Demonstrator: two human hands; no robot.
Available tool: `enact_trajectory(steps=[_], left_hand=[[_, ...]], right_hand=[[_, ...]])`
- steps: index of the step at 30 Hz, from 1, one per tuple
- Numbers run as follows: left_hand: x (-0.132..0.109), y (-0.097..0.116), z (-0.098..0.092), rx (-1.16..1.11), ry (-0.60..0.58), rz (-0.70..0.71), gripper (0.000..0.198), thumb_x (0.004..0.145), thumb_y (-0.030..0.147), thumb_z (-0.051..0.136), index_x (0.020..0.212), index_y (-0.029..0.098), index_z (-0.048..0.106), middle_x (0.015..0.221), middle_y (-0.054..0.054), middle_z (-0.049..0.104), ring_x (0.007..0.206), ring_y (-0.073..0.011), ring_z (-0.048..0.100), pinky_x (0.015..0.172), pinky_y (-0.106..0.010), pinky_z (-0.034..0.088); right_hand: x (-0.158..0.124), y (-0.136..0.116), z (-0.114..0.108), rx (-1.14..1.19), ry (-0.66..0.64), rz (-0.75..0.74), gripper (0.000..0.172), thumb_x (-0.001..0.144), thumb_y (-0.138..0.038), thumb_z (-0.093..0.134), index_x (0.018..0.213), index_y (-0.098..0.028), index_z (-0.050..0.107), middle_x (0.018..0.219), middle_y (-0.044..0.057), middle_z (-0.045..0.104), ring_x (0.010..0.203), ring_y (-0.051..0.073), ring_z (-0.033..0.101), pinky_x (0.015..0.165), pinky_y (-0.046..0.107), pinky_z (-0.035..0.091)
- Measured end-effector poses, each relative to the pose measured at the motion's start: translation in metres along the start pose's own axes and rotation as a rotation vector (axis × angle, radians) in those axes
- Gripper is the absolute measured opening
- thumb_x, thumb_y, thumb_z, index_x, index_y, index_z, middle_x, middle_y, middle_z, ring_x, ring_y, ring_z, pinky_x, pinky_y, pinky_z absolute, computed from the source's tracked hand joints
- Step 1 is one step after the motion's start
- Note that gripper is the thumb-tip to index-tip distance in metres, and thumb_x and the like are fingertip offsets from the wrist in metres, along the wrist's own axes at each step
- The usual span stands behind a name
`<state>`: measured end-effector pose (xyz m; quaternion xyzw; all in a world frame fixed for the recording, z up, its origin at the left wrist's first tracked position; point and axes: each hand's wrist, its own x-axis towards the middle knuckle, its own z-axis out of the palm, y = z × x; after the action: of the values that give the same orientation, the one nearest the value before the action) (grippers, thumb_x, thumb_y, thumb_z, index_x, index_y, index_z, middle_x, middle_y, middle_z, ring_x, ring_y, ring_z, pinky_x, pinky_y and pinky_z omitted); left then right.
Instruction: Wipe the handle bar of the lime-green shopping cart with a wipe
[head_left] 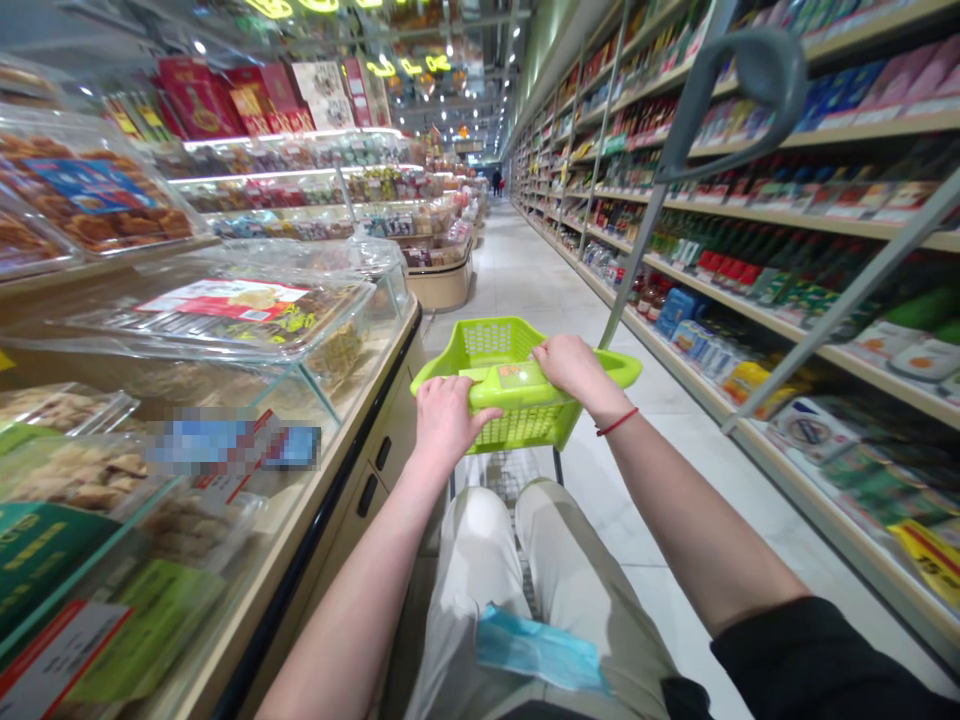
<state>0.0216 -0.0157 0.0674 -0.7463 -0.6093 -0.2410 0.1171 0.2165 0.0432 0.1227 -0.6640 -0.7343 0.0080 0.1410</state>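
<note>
A lime-green shopping cart point(501, 350) stands in front of me in a supermarket aisle. My left hand point(444, 420) is wrapped round the left part of its green handle bar point(516, 388), thumb pointing inward. My right hand point(576, 370) grips the right part of the same bar; a red string sits on that wrist. The basket looks empty from here. My light trousers and a blue face mask point(540, 650) show below.
A glass display counter point(315, 400) with packed baked goods runs close along my left. Long shelves point(787, 220) of packaged goods line the right. The white tiled aisle point(525, 270) stretches ahead, with a distant person point(496, 181). A grey bar point(705, 110) crosses the upper right.
</note>
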Motion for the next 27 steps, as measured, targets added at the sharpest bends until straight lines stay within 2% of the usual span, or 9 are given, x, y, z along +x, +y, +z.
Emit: enact_trajectory(steps=[4,8,11,13,16,20,22,24,27], left_hand=[[0.000,0.000,0.002,0.015,0.001,0.008,0.042,0.084,0.055,0.066,0.106,0.020,0.064,0.102,-0.010,0.070,0.100,-0.0302,0.058,0.094,-0.043,0.036],[0.000,-0.001,0.002,0.038,-0.002,0.013,0.041,0.085,0.054,0.065,0.106,0.019,0.064,0.101,-0.010,0.070,0.100,-0.0303,0.058,0.094,-0.043,0.037],[-0.001,-0.001,0.001,0.046,-0.008,0.011,0.039,0.086,0.053,0.064,0.104,0.018,0.064,0.099,-0.010,0.070,0.099,-0.0301,0.059,0.094,-0.042,0.037],[-0.001,-0.001,0.000,0.042,-0.004,0.012,0.039,0.086,0.053,0.064,0.105,0.018,0.064,0.100,-0.010,0.070,0.100,-0.0299,0.059,0.094,-0.042,0.037],[-0.001,0.001,-0.002,0.028,-0.004,0.010,0.041,0.086,0.054,0.065,0.106,0.018,0.064,0.100,-0.010,0.070,0.101,-0.0298,0.059,0.094,-0.042,0.037],[-0.001,0.002,-0.002,0.006,-0.009,-0.002,0.043,0.083,0.056,0.067,0.105,0.018,0.064,0.101,-0.010,0.070,0.101,-0.0299,0.059,0.094,-0.042,0.037],[-0.001,0.002,-0.001,0.001,-0.002,-0.002,0.044,0.082,0.056,0.069,0.106,0.018,0.064,0.101,-0.011,0.070,0.101,-0.0303,0.059,0.094,-0.043,0.036],[-0.001,0.001,0.001,0.009,0.002,0.002,0.044,0.083,0.055,0.068,0.106,0.018,0.064,0.101,-0.011,0.070,0.101,-0.0306,0.059,0.094,-0.043,0.036],[0.000,0.000,0.003,0.033,0.004,0.008,0.039,0.086,0.050,0.066,0.107,0.017,0.064,0.102,-0.011,0.070,0.101,-0.0306,0.058,0.094,-0.042,0.036]], right_hand=[[0.000,-0.022,0.002,0.005,0.014,0.015,0.040,0.099,-0.028,0.040,0.106,-0.007,0.074,0.104,0.024,0.073,0.103,0.029,0.070,0.088,0.033,0.049],[-0.007,-0.062,0.011,0.070,0.034,-0.096,0.040,0.101,-0.028,0.039,0.107,-0.010,0.073,0.103,0.022,0.074,0.100,0.028,0.070,0.087,0.034,0.050],[-0.010,-0.074,0.015,0.095,0.022,-0.161,0.040,0.101,-0.033,0.040,0.105,-0.013,0.074,0.102,0.018,0.075,0.099,0.026,0.071,0.085,0.032,0.050],[-0.010,-0.069,0.015,0.090,0.003,-0.167,0.040,0.100,-0.035,0.041,0.103,-0.013,0.074,0.102,0.018,0.075,0.099,0.026,0.070,0.085,0.031,0.049],[-0.007,-0.045,0.010,0.076,0.002,-0.118,0.040,0.100,-0.034,0.041,0.102,-0.012,0.074,0.101,0.020,0.075,0.102,0.027,0.070,0.087,0.032,0.048],[-0.005,-0.003,0.006,0.058,0.061,0.015,0.039,0.099,-0.031,0.043,0.100,-0.010,0.075,0.098,0.020,0.075,0.101,0.028,0.070,0.089,0.032,0.048],[-0.008,0.011,0.009,0.077,0.115,0.070,0.038,0.099,-0.030,0.043,0.098,-0.011,0.075,0.097,0.019,0.076,0.099,0.028,0.070,0.089,0.034,0.049],[-0.015,0.013,0.019,0.119,0.217,0.064,0.035,0.099,-0.026,0.044,0.098,-0.011,0.075,0.101,0.018,0.075,0.101,0.028,0.069,0.092,0.036,0.049],[-0.030,-0.007,0.045,0.188,0.441,-0.082,0.032,0.098,-0.017,0.043,0.103,-0.011,0.074,0.117,0.017,0.072,0.117,0.029,0.063,0.106,0.044,0.044]])
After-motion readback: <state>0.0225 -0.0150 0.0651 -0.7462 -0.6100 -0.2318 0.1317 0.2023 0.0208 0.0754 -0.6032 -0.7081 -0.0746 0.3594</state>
